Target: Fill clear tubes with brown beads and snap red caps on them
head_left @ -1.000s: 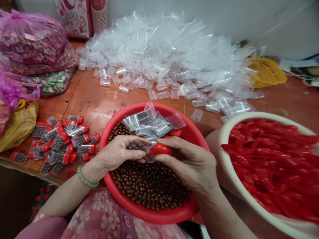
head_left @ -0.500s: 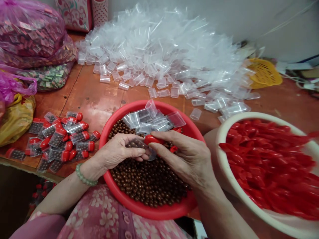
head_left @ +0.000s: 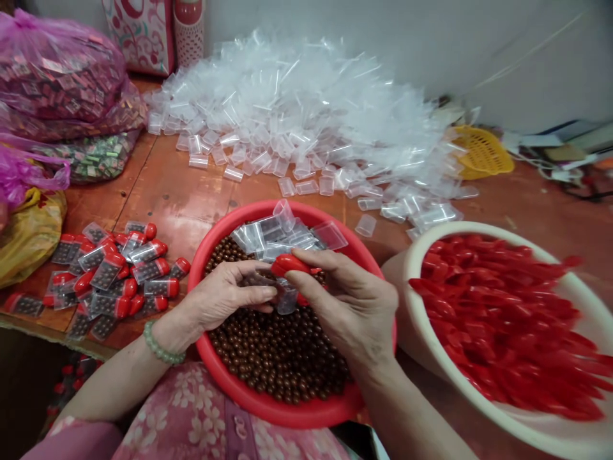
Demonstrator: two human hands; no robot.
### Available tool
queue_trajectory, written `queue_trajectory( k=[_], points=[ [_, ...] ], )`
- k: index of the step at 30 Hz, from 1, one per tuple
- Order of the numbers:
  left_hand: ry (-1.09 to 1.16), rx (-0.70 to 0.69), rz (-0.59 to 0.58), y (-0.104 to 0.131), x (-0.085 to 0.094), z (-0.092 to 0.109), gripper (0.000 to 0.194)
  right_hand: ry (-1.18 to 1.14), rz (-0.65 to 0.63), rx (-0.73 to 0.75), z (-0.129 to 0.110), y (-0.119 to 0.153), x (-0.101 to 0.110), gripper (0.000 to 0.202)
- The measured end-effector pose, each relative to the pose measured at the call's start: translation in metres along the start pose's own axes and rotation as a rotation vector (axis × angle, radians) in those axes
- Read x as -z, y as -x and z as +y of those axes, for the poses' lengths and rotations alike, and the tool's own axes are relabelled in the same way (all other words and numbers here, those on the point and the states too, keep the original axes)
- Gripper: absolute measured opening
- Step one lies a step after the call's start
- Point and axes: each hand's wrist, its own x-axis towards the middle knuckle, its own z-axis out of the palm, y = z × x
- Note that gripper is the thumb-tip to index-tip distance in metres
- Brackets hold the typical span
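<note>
My left hand, with a green bead bracelet at the wrist, pinches a clear plastic tube with brown balls in it, mostly hidden by the fingers. My right hand grips a red cap between thumb and fingers, at the tube's end. Both hands are over a red basin of brown balls. Empty clear tubes lie on the balls at the basin's back. Another clear tube shows just below the red cap, between the hands.
Filled red-capped tubes lie left of the basin. A cream tub of red caps stands right. Behind are a big heap of clear tubes and a yellow basket. Purple bags sit at the back left.
The red cap and my right hand have shifted slightly left and now cover more of the filled tube's end. The whole view has moved a little.
</note>
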Motion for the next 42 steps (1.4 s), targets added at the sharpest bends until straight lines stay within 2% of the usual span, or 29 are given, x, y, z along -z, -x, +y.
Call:
queue_trajectory(
  k=[4,9,16,21,24,27,31,32,34,36,38,42],
  points=[
    [-0.013,-0.041,-0.052,-0.001,0.001,-0.004,0.033,-0.014,-0.06,0.065,0.001,0.0,-0.01,0.021],
    [-0.08,-0.057,-0.05,-0.001,0.0,-0.003,0.03,-0.003,-0.029,-0.001,0.005,0.003,-0.015,0.017],
    [-0.264,-0.11,-0.041,0.003,-0.002,-0.003,0.021,-0.118,0.094,-0.013,0.007,0.008,-0.024,0.016],
    [-0.354,-0.126,-0.008,0.004,-0.001,-0.005,0.016,-0.18,0.052,-0.095,0.011,0.01,-0.022,0.007],
    [-0.273,-0.111,-0.029,0.004,0.001,-0.007,0.026,-0.096,0.016,0.022,0.017,0.012,-0.02,0.013],
    [-0.136,-0.117,-0.049,0.006,0.004,-0.008,0.037,0.045,-0.065,0.238,0.021,0.014,-0.019,0.031],
    [-0.026,-0.105,-0.022,0.008,0.005,-0.009,0.038,0.29,-0.2,0.477,0.022,0.011,-0.021,0.082],
    [0.009,-0.086,-0.021,0.008,0.004,-0.009,0.039,0.357,-0.21,0.511,0.022,0.01,-0.022,0.088],
    [0.072,-0.067,-0.029,0.007,0.003,-0.01,0.04,0.466,-0.198,0.549,0.021,0.008,-0.025,0.085],
    [0.088,-0.075,-0.05,0.006,0.002,-0.01,0.04,0.525,-0.165,0.551,0.02,0.008,-0.027,0.073],
    [0.068,-0.092,-0.062,0.004,0.002,-0.011,0.041,0.543,-0.139,0.564,0.019,0.008,-0.028,0.065],
    [0.05,-0.09,-0.078,0.004,0.0,-0.01,0.042,0.57,-0.11,0.616,0.016,0.007,-0.026,0.06]
  ],
)
